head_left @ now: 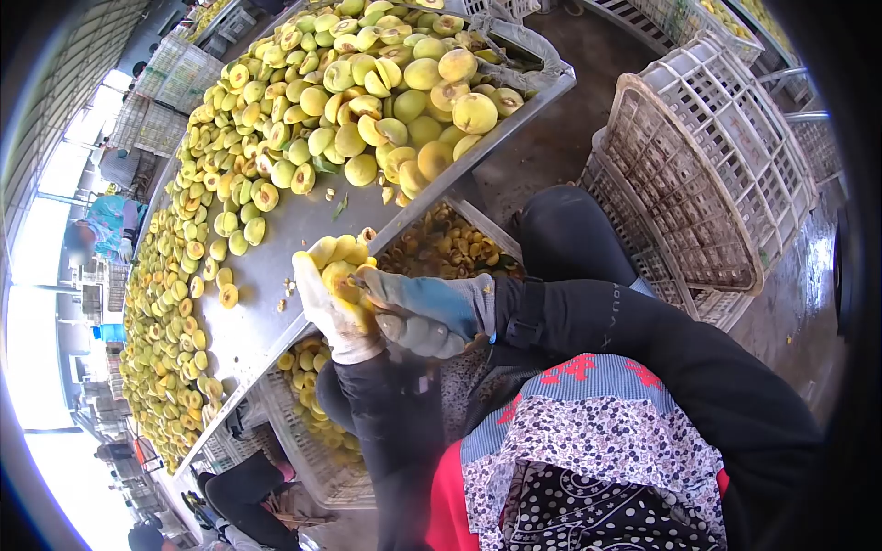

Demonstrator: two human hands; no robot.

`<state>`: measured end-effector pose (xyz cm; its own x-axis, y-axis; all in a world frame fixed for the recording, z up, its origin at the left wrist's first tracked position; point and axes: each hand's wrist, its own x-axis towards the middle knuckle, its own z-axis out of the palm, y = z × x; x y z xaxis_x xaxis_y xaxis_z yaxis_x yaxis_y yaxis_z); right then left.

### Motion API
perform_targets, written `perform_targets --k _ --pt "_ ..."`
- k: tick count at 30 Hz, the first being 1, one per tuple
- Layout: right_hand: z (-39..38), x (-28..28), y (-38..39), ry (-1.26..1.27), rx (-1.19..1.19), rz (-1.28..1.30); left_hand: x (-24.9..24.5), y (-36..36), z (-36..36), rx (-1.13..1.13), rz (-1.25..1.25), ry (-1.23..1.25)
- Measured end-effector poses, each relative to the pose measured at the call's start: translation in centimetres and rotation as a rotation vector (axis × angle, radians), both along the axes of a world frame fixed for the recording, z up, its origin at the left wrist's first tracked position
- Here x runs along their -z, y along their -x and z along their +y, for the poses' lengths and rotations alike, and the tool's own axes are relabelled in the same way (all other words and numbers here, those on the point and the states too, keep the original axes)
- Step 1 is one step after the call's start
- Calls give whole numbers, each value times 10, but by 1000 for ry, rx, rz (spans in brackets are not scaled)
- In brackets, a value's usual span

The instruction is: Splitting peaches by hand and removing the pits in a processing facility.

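My left hand (333, 308), in a white glove stained yellow, holds several yellow-green fruit pieces (335, 253) at the near edge of the metal table (248, 298). Against it is my right hand (427, 308), in a grey and blue glove, its fingers bent around a yellow fruit (343, 280) that both hands touch. Whether it grips a tool is hidden. Beyond my hands lies a large heap of halved fruit (322, 119), many halves showing brown centres. A few small brown bits lie on the metal beside my left hand.
Below the table edge are a bin of brown and yellow pieces (446, 241) and a crate of fruit (317, 404). Large dirty white crates (698, 174) stand at right. A person in a blue patterned top (112, 225) is across the table; another person's dark-clothed legs (243, 496) show at lower left.
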<state>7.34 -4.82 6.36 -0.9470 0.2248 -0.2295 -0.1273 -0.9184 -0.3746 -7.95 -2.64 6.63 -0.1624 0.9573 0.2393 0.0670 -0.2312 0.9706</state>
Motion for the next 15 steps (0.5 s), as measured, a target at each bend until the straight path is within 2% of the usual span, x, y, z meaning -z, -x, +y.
perform_targets --k 3,5,7,9,12,13,15 --pt "5 24 14 70 -7 258 -2 -1 -2 5 -81 88" --pt "6 30 16 144 0 303 -1 8 0 32 244 -96" --pt "6 30 17 163 69 317 -2 10 1 92 250 -97" --pt "4 26 18 129 192 297 -7 5 -3 177 -65 87" --pt "8 23 17 81 222 235 -5 17 -4 221 -124 281" --pt "8 22 14 91 194 262 -3 21 -5 273 -347 356" --pt "8 21 8 110 137 316 -4 19 -5 249 -304 359"
